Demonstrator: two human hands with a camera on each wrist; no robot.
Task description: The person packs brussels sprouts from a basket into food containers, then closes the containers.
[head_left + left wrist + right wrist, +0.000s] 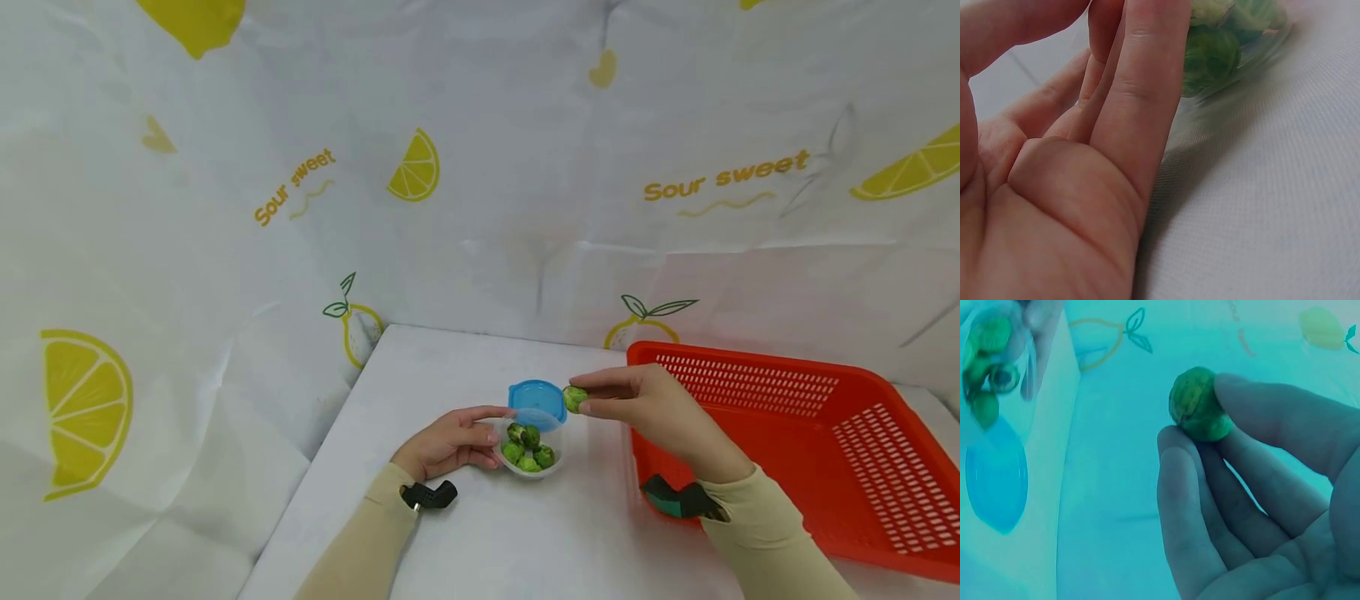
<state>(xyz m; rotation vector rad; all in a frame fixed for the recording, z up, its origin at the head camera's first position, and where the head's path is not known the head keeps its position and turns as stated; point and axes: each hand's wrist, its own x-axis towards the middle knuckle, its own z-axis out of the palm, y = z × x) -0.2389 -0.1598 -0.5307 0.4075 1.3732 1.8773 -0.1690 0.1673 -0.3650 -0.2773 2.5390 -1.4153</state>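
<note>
My right hand (648, 408) pinches a Brussels sprout (575, 399) between thumb and fingertips, above the table and to the right of a small clear plastic bowl (553, 468). In the right wrist view the green sprout (1197, 403) shows between the thumb and the fingers. Several more Brussels sprouts (528, 463) lie in the bowl. My left hand (450, 442) holds the bowl at its left side, with the index finger reaching along the far rim. A blue lid (537, 397) lies just behind the bowl, partly seen through its rim.
A large red plastic basket (765, 475) with perforated walls stands on the right of the white table (480, 533), under my right forearm. A white sheet (510, 192) printed with lemons hangs behind and at the left.
</note>
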